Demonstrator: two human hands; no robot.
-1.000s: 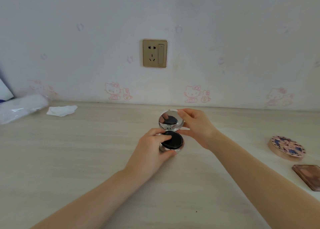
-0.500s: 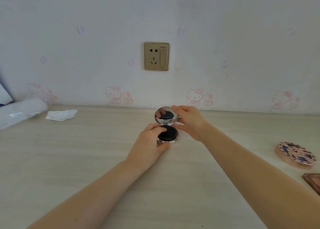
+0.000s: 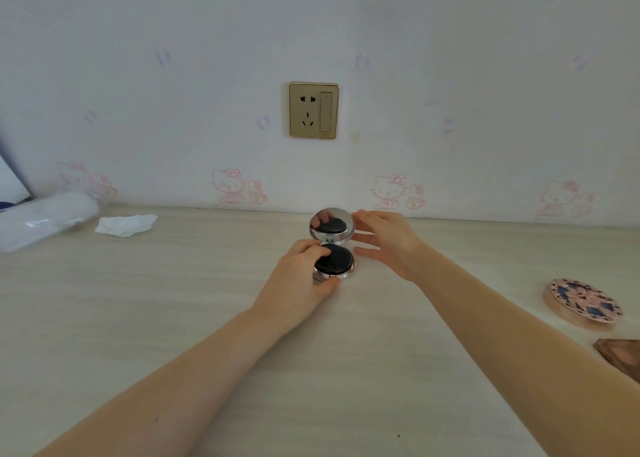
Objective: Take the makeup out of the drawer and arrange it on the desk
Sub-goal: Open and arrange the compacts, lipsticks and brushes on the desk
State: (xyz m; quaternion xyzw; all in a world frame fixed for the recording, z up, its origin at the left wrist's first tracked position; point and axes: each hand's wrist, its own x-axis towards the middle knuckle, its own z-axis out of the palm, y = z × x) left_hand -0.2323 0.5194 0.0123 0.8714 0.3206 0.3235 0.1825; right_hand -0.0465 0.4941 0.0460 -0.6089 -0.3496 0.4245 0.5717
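Near the socket [image 3: 313, 110], the desk [image 3: 173, 318] holds one open compact [image 3: 333, 245] right below it, one round patterned case [image 3: 583, 304] and one brown palette [image 3: 621, 354] far to its right, and one tissue [image 3: 125, 224] and one plastic roll [image 3: 48, 219] to its left. Two hands are counted: the left hand [image 3: 299, 283] and the right hand [image 3: 388, 242].

I can't read a single word or number anywhere in my view. The wall socket [image 3: 313, 110], centre upper part of the frame, carries no legible marking. The wallpaper [image 3: 138, 76] only gives me pink cartoon cat figures along its lower edge, no lettering. The patterned round case [image 3: 585, 303] at the right edge shows a floral design, no brand I can make out.
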